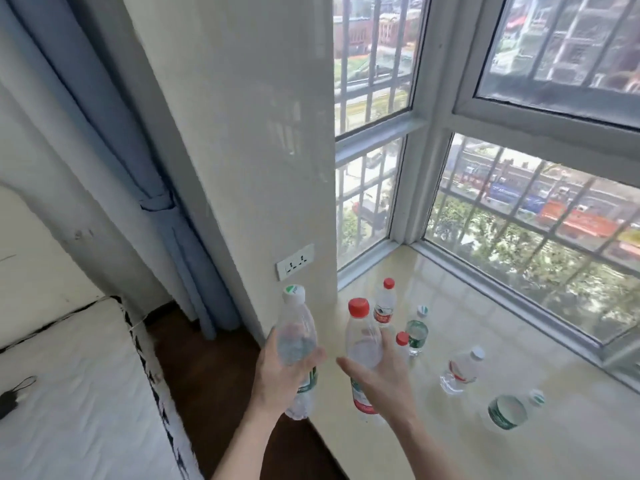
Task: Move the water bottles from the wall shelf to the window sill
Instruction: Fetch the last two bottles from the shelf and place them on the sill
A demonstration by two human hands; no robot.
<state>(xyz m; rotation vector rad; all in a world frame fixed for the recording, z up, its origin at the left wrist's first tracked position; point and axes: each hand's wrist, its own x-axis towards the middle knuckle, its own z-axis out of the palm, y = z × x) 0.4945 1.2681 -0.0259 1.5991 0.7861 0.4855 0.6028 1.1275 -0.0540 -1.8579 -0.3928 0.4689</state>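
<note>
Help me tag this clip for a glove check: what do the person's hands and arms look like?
Left hand and right hand are bare: no gloves, rings or watch visible. Both forearms are uncovered to the frame's edge; no sleeves or markings show.

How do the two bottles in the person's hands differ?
The green-label bottle, gripped by the left hand, has a white-and-green cap. The red-label bottle, gripped by the right hand, has a red cap. Their labels are green and red respectively. Both are clear plastic, capped, roughly upright and held near the window sill's edge.
</note>
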